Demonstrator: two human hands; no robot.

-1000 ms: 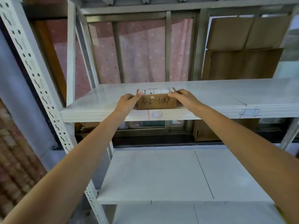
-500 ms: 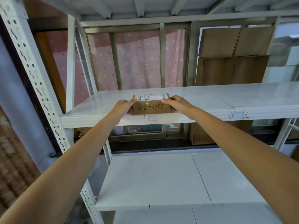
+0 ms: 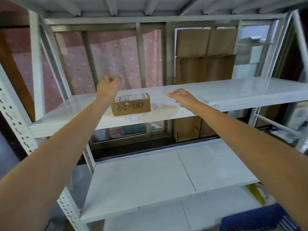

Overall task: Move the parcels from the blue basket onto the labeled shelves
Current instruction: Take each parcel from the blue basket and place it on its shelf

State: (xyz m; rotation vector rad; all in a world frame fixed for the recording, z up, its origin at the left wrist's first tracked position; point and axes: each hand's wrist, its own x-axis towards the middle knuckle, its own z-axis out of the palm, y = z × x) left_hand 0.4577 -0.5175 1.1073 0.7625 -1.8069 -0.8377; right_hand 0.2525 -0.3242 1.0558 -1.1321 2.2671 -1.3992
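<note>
the small brown cardboard parcel with a white printed label on top and "3-2-3187" handwritten on its front [image 3: 131, 104] sits flat on the upper white metal shelf [image 3: 233, 92], at the front edge, directly above a small white tag on the shelf lip [image 3: 134, 118]. that placement appears deliberate: the marked face looks outward and the parcel lines up with the tag, so its code can be read against the slot. the left hand [image 3: 106, 87] hangs above and just left of the parcel, fingers loosely curled, holding nothing; its wrist overlaps the parcel's left corner in this view, and contact cannot be confirmed. the right hand [image 3: 183, 97] hovers to the right, apart from the parcel, fingers spread, empty. the blue plastic basket [image 3: 260, 218] shows at lower right. judgement: this parcel is delivered; the basket's contents cannot be seen.
</note>
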